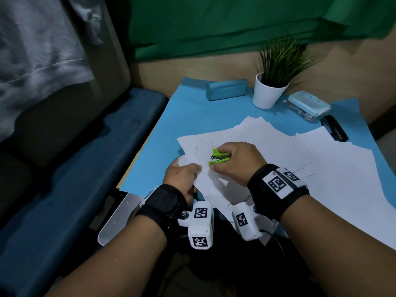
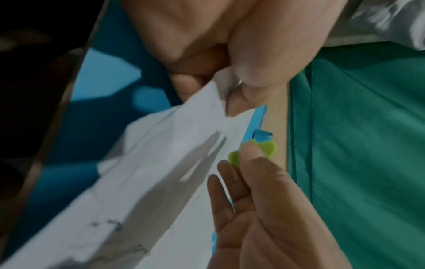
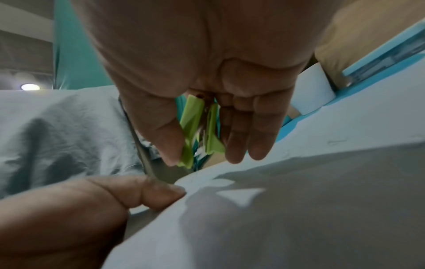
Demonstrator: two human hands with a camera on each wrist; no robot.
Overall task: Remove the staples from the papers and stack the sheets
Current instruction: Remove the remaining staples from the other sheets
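Several white sheets [image 1: 278, 155] lie spread over a blue mat [image 1: 192, 112], many marked with small staple lines. My left hand [image 1: 196, 169] pinches the near corner of one sheet [image 1: 206, 183] between thumb and fingers and lifts it; the left wrist view shows the same sheet [image 2: 161, 163] caught in that pinch. My right hand [image 1: 221, 162] grips a green staple remover [image 1: 218, 157] just right of the pinched corner, a little above the sheet. In the right wrist view the staple remover [image 3: 197, 127] sits between the thumb and fingers, jaws pointing down at the paper [image 3: 276, 209].
At the back of the mat stand a teal case [image 1: 226, 89], a white pot with a green plant [image 1: 266, 93], a light blue box [image 1: 308, 105] and a black stapler [image 1: 334, 127]. A dark blue seat [image 1: 75, 179] is left of the table. A white tray edge [image 1: 115, 219] sits by my left wrist.
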